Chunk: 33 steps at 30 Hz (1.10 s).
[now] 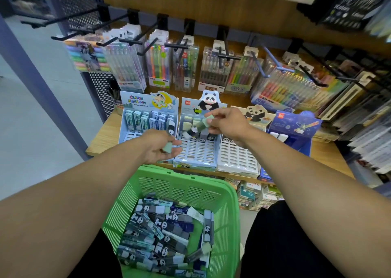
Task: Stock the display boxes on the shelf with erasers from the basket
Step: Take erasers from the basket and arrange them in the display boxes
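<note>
Both my hands hold panda-sleeved erasers over the display boxes.

My right hand (227, 125) pinches a mint-green, panda-sleeved eraser (200, 126) above the light-blue panda display box (195, 153) on the wooden shelf (105, 138); my left hand (161, 145) curls its fingers (176, 149) round another green eraser (168, 147) at that box's left edge. More loose erasers (165, 233) fill the green slotted plastic basket (224, 203) below.

Green slatted basket (186, 184) holds erasers (163, 233) in panda-print, navy and grey sleeves. Beyond the basket, a pale blue box (196, 150) with a black-and-white panda card; right of it, white and navy boxes.
</note>
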### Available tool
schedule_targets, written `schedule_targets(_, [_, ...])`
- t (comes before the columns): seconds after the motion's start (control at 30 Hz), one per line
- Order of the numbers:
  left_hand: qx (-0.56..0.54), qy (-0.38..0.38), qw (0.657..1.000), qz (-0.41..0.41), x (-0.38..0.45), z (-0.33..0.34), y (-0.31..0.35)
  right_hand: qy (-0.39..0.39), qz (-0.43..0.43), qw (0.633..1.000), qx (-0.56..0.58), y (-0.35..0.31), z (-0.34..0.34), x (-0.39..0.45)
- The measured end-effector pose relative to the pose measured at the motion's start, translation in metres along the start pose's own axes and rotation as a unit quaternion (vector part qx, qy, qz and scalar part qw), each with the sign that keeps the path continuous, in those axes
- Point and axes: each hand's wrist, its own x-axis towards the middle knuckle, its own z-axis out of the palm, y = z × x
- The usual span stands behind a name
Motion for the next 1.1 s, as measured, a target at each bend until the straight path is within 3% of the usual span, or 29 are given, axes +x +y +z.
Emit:
schedule_targets(0.27, [0.103,0.041,0.991,0.07,0.006,-0.004,-0.007,0.09,-0.044,0.966,-0.237,0.03,-0.027,0.01])
schedule_targets(0.77, [0.148,-0.001,0.986,0.083,0.009,-0.002,-0.008,0.058,-0.085,0.948,-0.301,0.03,-0.009,0.018])
schedule_targets(0.97, [0.153,-0.005,0.985,0.082,0.008,0.001,-0.009,0.116,-0.086,0.934,-0.326,0.031,-0.011,0.025])
schedule_targets(1.1, [0.155,-0.007,0.984,0.082,0.006,0.001,-0.009,0.113,-0.098,0.921,-0.36,0.029,-0.009,0.028])
